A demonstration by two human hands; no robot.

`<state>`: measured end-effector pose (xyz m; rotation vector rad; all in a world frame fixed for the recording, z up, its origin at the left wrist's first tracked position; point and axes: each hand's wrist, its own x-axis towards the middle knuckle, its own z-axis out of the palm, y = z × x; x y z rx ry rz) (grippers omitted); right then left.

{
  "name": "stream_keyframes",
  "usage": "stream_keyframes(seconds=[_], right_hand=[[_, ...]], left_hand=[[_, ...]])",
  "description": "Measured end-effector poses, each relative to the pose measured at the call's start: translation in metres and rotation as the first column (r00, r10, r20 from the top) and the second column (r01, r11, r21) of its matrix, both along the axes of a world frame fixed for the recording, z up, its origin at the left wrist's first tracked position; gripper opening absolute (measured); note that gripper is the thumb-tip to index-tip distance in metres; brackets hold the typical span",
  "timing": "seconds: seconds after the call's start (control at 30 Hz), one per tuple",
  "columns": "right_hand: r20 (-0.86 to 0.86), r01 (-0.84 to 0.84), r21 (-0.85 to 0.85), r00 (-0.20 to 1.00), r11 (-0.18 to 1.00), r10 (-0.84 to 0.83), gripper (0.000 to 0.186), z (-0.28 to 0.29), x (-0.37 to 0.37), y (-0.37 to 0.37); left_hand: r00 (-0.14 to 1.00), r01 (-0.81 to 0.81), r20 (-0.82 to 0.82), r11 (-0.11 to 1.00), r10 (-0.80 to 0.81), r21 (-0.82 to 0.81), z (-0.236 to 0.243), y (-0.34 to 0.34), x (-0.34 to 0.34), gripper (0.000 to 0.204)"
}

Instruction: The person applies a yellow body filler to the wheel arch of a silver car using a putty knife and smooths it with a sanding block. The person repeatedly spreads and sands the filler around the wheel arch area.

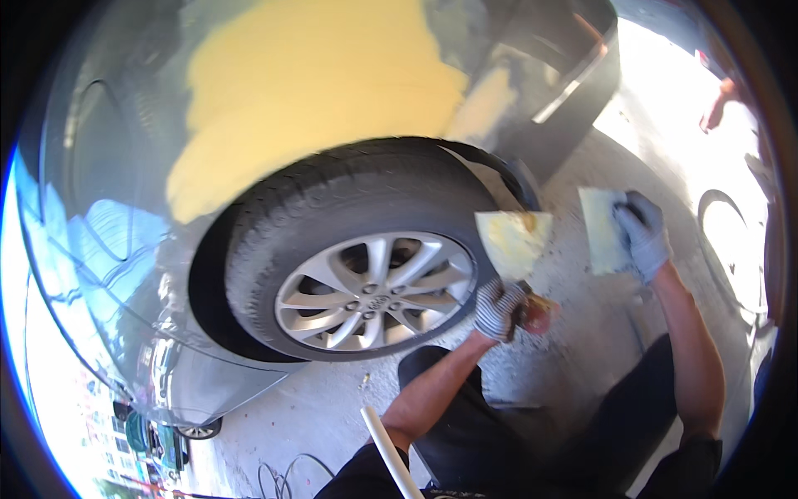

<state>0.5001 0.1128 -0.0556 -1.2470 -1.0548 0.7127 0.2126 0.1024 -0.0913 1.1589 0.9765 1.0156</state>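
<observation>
My left hand (499, 309), in a striped grey glove, is closed round the handle of a wide putty knife. The putty knife's flared blade (509, 245) points up beside the tyre, smeared with pale yellow filler and a brown dab near its top edge. To the right, my gloved right hand (644, 237) grips a flat, pale rectangular spreader (600, 224) by its side; its fingers partly cover it. The two blades are apart. Ahead is a grey car's body panel with a broad patch of yellow filler (324, 75) above the wheel arch.
The tyre (274, 233) with its silver alloy wheel (378, 295) stands close to my left hand. The dark bumper (565, 91) reaches out at the upper right. A hose or cable (291, 474) lies on the concrete floor (332, 412). Another person's hand (719, 104) shows at the far right.
</observation>
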Motion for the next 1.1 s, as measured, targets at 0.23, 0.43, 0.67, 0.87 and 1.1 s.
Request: stream_keyframes(seconds=[0.23,0.43,0.67,0.87,1.1], right_hand=[[-0.192,-0.098,-0.200,0.980,0.975,0.059,0.020,0.016,0.006,-0.015],[-0.359,-0.179,-0.230,0.929,0.957,0.088,0.024,0.030,0.000,-0.026],[-0.268,-0.283,-0.189,0.936,0.940,0.228,0.024,0.038,-0.065,-0.049],[-0.038,-0.255,-0.275,0.966,0.927,0.254,0.027,0.041,-0.105,-0.060],[-0.170,-0.107,-0.255,0.983,0.961,0.065,0.027,-0.001,-0.116,-0.082]], left_hand=[[0.995,-0.006,0.100,0.997,0.013,-0.075,-0.007,-0.001,-0.001,0.017],[0.988,0.095,0.125,0.994,-0.087,-0.058,0.006,-0.005,-0.006,0.025],[0.960,0.137,0.233,0.986,-0.156,0.096,-0.001,-0.003,-0.005,0.049],[0.942,0.172,0.288,0.985,-0.171,0.022,0.019,-0.013,-0.004,0.040],[0.964,0.038,0.264,0.999,-0.037,-0.001,0.049,-0.022,-0.011,0.045]])
